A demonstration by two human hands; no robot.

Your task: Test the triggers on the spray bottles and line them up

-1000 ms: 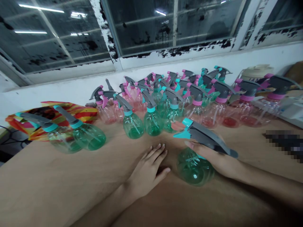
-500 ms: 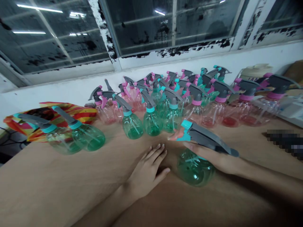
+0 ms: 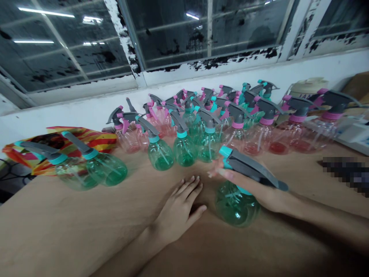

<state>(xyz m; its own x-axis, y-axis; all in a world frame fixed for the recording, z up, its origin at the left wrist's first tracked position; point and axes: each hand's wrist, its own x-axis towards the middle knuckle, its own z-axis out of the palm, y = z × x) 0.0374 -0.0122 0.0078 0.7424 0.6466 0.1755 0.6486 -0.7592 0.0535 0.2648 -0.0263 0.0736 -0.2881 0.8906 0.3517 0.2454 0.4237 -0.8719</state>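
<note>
Bottle: round transparent green plastic spray bottle [image 3: 238, 204] with grey-and-turquoise trigger head, upright on brown wooden table [image 3: 129, 231]
Right hand [image 3: 256, 188]: fingers closed around the bottle's neck and trigger
Left hand [image 3: 180, 211]: palm down on table, just left of the bottle, fingers slightly spread, holding nothing
Far left of the bottle: 2 green spray bottles [image 3: 106, 169], red-and-yellow striped bag [image 3: 95, 138] behind them
Behind the bottle: crowded pink and green spray bottles [image 3: 184, 148]
</note>
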